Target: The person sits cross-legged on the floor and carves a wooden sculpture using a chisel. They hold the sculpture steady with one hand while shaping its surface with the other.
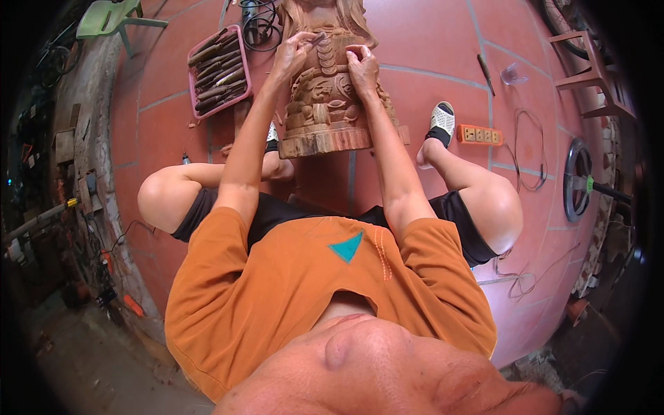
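Wood carving [326, 114], 1 pc., relief apparently mostly cut, near base [325, 141] seemingly unfinished; L hand [293, 54] fingers pinching dark piece [319, 39], R hand [364, 68] fingers curled, grip unclear.

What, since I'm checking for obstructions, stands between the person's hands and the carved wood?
Nothing visible: the left hand and right hand are both already at the carved wood. The pink tray of tools lies off to its left, out of the way.

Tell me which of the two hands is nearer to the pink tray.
The left hand: it is between the pink tray and the right hand, which is farther across the wood carving.
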{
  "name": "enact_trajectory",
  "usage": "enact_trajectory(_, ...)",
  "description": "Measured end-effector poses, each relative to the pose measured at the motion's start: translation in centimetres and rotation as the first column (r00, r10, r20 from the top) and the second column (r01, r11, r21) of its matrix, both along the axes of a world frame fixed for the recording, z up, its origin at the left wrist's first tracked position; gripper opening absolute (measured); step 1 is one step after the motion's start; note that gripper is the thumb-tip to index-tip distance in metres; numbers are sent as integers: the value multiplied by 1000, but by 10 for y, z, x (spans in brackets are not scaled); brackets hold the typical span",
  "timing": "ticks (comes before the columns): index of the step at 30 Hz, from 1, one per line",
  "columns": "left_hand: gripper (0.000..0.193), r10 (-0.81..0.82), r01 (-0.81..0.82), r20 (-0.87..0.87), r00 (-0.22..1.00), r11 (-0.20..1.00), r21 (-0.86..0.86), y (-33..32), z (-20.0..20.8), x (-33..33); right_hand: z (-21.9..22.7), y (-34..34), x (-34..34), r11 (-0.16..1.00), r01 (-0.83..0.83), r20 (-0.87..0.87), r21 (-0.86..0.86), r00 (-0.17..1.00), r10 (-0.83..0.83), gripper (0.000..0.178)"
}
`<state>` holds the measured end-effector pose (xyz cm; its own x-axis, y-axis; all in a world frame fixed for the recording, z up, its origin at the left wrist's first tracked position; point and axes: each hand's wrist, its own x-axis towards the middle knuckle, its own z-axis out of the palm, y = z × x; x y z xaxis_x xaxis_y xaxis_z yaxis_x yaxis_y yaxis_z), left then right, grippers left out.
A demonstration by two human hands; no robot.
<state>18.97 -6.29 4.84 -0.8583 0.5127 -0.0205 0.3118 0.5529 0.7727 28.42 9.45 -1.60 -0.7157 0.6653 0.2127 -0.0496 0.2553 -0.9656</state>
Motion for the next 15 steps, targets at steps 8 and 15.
enact_trajectory(8, 22, -352, 242, -475, 807, 930, -278, 10, -4, 2, 1, 0, 0, 995, 54, 1, -82, 999, -54, 10)
enact_trajectory(15, 25, -710, 603, -103, 696, 657, -453, 0, 32, -2, -8, 8, 1, 993, 109, -8, -37, 994, -110, 10)
